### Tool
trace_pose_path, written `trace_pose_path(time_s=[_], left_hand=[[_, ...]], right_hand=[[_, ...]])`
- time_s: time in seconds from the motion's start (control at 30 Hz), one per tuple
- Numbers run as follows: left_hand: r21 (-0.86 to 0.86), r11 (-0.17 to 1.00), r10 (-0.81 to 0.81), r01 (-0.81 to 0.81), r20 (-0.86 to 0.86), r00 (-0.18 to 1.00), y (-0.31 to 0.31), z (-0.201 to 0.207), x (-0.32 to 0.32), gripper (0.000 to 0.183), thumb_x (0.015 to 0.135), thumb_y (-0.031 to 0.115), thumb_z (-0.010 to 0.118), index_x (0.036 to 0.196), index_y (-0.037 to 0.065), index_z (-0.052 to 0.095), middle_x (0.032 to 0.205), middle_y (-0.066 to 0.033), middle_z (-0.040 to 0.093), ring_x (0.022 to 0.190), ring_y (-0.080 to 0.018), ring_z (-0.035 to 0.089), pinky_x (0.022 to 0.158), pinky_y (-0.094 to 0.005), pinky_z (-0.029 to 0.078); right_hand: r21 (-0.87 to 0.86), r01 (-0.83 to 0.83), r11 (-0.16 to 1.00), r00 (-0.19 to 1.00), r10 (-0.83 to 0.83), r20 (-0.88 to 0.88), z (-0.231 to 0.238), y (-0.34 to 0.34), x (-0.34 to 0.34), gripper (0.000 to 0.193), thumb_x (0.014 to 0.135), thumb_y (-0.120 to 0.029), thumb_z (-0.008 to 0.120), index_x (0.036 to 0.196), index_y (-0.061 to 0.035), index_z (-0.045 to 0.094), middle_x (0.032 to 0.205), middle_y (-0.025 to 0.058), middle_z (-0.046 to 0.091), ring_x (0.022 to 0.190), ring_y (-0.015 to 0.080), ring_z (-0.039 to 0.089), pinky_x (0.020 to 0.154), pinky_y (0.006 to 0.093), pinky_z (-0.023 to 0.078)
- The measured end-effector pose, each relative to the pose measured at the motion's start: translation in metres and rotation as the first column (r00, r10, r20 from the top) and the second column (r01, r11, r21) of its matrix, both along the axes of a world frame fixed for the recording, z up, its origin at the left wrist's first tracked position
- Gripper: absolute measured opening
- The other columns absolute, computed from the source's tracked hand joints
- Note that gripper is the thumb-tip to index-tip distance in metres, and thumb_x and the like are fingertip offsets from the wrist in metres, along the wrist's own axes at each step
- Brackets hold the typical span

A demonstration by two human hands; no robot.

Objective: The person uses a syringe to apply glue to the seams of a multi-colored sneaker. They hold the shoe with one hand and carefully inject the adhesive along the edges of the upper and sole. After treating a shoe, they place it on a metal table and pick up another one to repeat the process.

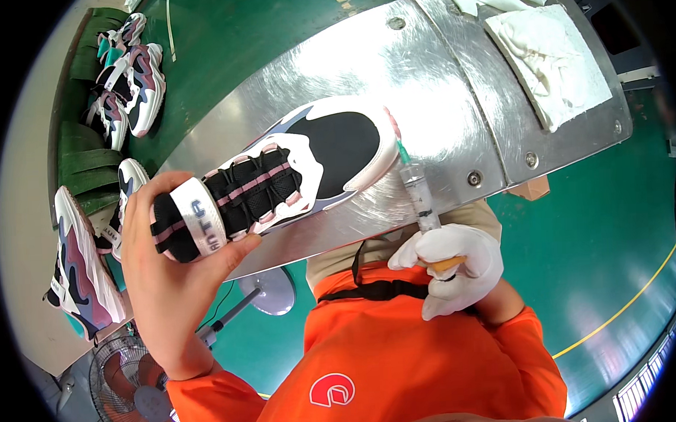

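A black, white and pink sneaker (255,185) is held over the metal table (442,96), its toe pointing right. My bare left hand (165,280) grips it around the collar and tongue at the heel end. My right hand (459,266), in a white glove, is closed around a clear syringe (418,189) with a green tip. The syringe points up and away from me. Its tip meets the sole edge at the toe, or lies very close to it. My fingers cover the syringe's rear end.
Several similar sneakers (141,88) sit on a green-lined rack at the left. A white pad (552,66) with crumpled cloth lies on the table's right part. A fan (136,389) stands at lower left. A brown box (531,189) shows below the table edge.
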State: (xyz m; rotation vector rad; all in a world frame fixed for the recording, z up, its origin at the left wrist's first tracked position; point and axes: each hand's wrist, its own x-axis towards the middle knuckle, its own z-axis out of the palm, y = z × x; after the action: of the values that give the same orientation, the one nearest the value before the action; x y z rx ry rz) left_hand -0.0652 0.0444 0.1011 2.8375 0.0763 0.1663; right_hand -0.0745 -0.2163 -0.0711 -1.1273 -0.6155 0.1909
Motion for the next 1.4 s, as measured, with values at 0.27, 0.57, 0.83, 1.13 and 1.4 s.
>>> trace_pose_path(time_s=[0.27,0.57,0.83,1.13,1.4], left_hand=[[-0.233,0.97,-0.026,-0.064,-0.366,0.93,0.009,0.04,0.01,0.079,0.051,0.022,0.092,0.118,-0.001,0.055,0.107,-0.0094,0.06,0.099,-0.0198,0.059,0.086,-0.0315,0.046],[-0.194,0.898,-0.432,0.394,-0.548,0.716,-0.003,0.051,0.098,0.076,0.074,0.056,0.071,0.127,0.004,0.056,0.123,-0.0082,0.061,0.113,-0.0203,0.057,0.098,-0.0347,0.038],[-0.526,0.722,-0.65,0.45,-0.738,0.182,-0.053,-0.035,0.168,0.053,0.086,0.045,0.068,0.124,0.008,0.06,0.109,-0.0081,0.065,0.099,-0.0162,0.06,0.086,-0.0297,0.047],[-0.65,0.69,-0.586,0.317,-0.245,0.772,-0.007,0.04,0.095,0.047,0.075,0.027,0.077,0.113,0.004,0.062,0.099,-0.0051,0.063,0.09,-0.0138,0.059,0.08,-0.0277,0.049],[-0.573,0.558,-0.38,0.6,0.466,0.799,0.018,0.031,0.04,0.05,0.085,0.025,0.069,0.124,-0.002,0.055,0.116,-0.0091,0.059,0.108,-0.0176,0.056,0.094,-0.0301,0.042]], right_hand=[[-0.106,0.062,0.992,0.991,-0.048,0.129,-0.009,0.001,-0.001,0.056,0.059,-0.029,0.088,0.102,-0.0059,0.062,0.082,0.0055,0.063,0.054,0.0231,0.05,0.051,0.0287,0.043],[0.005,0.015,1.0,1.0,-0.015,-0.011,-0.014,0.008,-0.015,0.057,0.064,-0.018,0.088,0.11,-0.0037,0.059,0.093,0.0035,0.067,0.059,0.0102,0.049,0.057,0.0221,0.044],[-0.124,0.022,0.992,0.995,-0.034,-0.094,0.009,-0.02,-0.017,0.064,0.064,0.004,0.082,0.119,-0.0007,0.052,0.102,0.0097,0.066,0.062,0.0018,0.045,0.06,0.018,0.042],[-0.294,0.406,0.865,0.841,-0.479,-0.251,0.081,-0.068,0.021,0.055,0.072,0.006,0.064,0.124,-0.0018,0.049,0.098,0.0072,0.059,0.088,0.0136,0.062,0.068,0.0223,0.051],[-0.074,0.229,0.971,0.933,-0.24,-0.266,0.149,-0.05,0.043,0.069,0.069,-0.047,0.074,0.1,0.0105,0.051,0.055,0.0105,0.051,0.036,0.0184,0.049,0.037,0.0267,0.042]])
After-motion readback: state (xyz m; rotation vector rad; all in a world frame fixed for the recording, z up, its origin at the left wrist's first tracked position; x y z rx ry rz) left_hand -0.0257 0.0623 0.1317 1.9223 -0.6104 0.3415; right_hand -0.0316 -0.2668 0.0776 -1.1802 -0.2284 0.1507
